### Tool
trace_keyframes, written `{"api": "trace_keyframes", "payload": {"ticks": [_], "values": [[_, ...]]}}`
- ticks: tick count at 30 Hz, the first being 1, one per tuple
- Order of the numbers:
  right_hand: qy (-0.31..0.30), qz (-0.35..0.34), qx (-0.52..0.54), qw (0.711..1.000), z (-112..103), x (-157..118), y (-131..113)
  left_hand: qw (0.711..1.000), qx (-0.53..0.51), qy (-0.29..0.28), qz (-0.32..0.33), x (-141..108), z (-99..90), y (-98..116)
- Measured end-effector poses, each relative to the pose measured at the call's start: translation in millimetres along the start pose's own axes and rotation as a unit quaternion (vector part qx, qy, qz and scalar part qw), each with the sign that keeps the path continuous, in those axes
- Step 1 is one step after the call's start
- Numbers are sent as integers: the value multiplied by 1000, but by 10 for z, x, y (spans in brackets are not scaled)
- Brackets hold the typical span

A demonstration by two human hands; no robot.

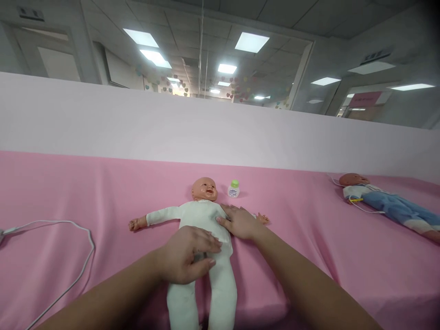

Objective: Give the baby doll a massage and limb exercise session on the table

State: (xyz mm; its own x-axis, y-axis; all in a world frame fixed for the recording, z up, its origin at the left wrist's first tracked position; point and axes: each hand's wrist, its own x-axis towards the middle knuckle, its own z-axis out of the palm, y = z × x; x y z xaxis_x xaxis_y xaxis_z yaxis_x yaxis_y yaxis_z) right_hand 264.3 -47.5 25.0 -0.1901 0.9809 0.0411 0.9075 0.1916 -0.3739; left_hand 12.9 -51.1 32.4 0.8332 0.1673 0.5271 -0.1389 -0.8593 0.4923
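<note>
A baby doll (202, 213) in a white cloth suit lies on its back, head toward the wall and arms spread. Over its lower belly is my left hand (190, 253), fingers stretched out and thumb apart; whether it touches the cloth is hard to tell. My right hand (240, 222) lies against the doll's chest and shoulder on the right side, fingers extended, covering part of that arm. Neither hand grasps anything. Just right of the doll's head stands a small white bottle (233, 189) with a green cap.
A pink cloth (113, 192) covers the surface. At the far right lies a second doll (395, 204) in blue trousers, with a thin white cord and something yellow beside it. A white cable (91, 238) curves along the left. Behind rises a white partition (154, 123) topped with glass.
</note>
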Motion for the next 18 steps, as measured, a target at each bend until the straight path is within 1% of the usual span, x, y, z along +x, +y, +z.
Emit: {"api": "trace_keyframes", "payload": {"ticks": [2,4,7,10,12,14,16,18], "values": [[-6,0,-5,1000,14,9,12,999,11,-26,-46,5,-6,-105],[-20,12,-22,999,52,29,28,994,41,-26,-96,3,-31,-287],[-41,43,-50,997,121,54,45,981,95,-10,-168,-20,-97,-612],[-47,53,-58,996,152,52,44,959,141,30,-242,-67,-176,-864],[-47,48,-55,996,142,38,37,940,173,55,-288,-101,-216,-950],[-40,40,-59,997,119,21,24,921,201,71,-326,-130,-238,-982],[-13,28,-68,997,98,2,0,904,225,80,-356,-149,-243,-984],[35,6,-69,997,87,-23,-39,892,243,82,-372,-157,-238,-974]]}}
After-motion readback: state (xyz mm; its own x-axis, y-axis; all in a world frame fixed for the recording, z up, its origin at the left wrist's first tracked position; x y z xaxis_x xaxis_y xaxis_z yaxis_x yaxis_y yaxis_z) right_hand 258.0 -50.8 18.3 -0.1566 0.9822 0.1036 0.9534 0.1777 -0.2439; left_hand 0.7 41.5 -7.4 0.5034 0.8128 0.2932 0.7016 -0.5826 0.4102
